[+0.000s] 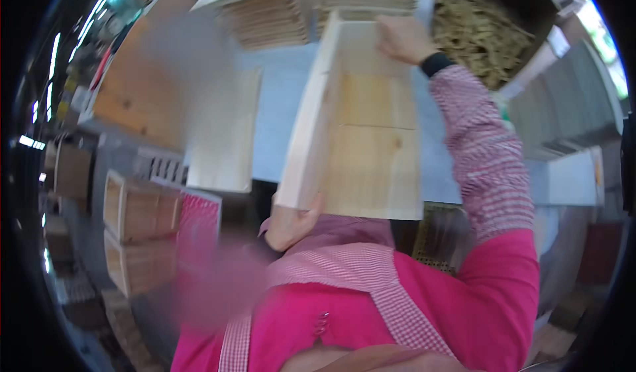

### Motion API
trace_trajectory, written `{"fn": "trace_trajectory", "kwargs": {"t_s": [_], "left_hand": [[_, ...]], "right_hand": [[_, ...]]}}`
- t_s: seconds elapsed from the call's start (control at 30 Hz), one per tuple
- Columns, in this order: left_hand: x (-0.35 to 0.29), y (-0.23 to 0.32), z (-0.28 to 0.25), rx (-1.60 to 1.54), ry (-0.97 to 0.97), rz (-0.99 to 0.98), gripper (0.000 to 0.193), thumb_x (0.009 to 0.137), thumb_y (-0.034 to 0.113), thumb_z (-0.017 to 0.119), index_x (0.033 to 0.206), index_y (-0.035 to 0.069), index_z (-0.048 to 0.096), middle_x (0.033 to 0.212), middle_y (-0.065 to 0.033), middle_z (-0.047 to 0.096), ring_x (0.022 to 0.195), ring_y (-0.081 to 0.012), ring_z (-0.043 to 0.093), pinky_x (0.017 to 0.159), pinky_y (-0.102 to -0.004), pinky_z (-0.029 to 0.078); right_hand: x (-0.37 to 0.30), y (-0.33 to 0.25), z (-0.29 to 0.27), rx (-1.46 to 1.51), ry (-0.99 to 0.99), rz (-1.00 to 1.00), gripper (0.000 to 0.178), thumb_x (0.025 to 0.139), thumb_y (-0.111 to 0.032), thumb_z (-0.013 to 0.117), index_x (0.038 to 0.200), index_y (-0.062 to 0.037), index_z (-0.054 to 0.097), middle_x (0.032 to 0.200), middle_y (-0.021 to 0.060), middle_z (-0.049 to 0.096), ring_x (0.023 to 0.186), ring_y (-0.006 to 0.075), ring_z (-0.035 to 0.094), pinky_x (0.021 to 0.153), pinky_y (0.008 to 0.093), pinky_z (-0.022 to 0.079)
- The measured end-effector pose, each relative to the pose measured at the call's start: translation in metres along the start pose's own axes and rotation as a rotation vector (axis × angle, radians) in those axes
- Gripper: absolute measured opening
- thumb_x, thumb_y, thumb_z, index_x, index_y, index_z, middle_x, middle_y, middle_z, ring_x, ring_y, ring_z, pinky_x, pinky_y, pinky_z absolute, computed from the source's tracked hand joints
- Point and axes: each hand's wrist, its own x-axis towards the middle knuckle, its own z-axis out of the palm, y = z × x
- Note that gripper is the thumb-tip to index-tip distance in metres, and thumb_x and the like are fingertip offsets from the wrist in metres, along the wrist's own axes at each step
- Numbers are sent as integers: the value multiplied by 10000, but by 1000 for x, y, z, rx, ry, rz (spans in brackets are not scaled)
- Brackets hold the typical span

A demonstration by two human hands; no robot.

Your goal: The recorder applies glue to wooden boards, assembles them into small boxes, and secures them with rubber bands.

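Note:
Between my hands is a long, pale wooden box piece (375,166), made of a flat bottom board with a side board (309,120) standing up along its left edge. A short board seems to close its far end, where my right hand (404,39) is closed over the top. My left hand (295,223) grips the near left corner of the side board from below, its thumb against the wood. The near end of the piece hangs over the front edge of the pale table (275,110).
Stacks of thin wooden boards (268,14) stand at the back. At the far right, a dark bin (477,37) holds many small wood pieces. A flat board (228,140) lies on the left, partly behind a blur. More boards (563,100) are stacked right; wooden boxes (142,206) stand lower left.

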Motion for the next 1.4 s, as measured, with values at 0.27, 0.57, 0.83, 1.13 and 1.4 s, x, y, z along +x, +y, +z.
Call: {"fn": "trace_trajectory", "kwargs": {"t_s": [0.27, 0.57, 0.83, 1.13, 1.4], "left_hand": [[2, -6, 6, -120, -40, -182, 244, 867, 80, 631, 1059, -67, 598, 918, -116, 654, 848, -168, 633, 726, -310, 500], [-87, -43, 5, -572, -112, -342, 289, 908, 71, 599, 1165, -62, 596, 1102, -131, 645, 996, -177, 606, 909, -280, 462], [-70, -10, 17, -564, -586, -117, 362, 919, 129, 611, 1225, -59, 564, 1187, -102, 621, 1110, -180, 571, 952, -289, 440], [18, 96, 86, -1793, -747, -362, 478, 979, 217, 525, 1392, 47, 356, 1332, -124, 494, 1253, -229, 474, 1018, -387, 421], [-32, 29, 116, -1737, -676, -455, 496, 954, 166, 560, 1391, 67, 348, 1351, -102, 467, 1249, -221, 474, 1039, -412, 414]], "right_hand": [[-18, -22, -33, -229, 423, -188, 310, 725, -294, 680, 906, -60, 589, 853, 122, 632, 846, 330, 625, 712, 424, 485], [-205, 101, -310, -1138, 178, 751, 384, 903, -415, 508, 1052, -111, 689, 1007, 135, 685, 976, 290, 651, 809, 460, 496], [-221, 79, -315, -933, -123, 700, 283, 910, -273, 488, 978, -64, 667, 972, 140, 683, 920, 303, 657, 805, 477, 469], [-238, -170, -219, -541, 89, -189, 304, 824, -111, 598, 1111, -12, 607, 1089, 136, 649, 874, 276, 637, 765, 372, 495], [-259, -174, -167, -99, -68, -9, 606, 749, -283, 741, 1217, 41, 534, 1115, 203, 626, 987, 362, 612, 849, 411, 488]]}}
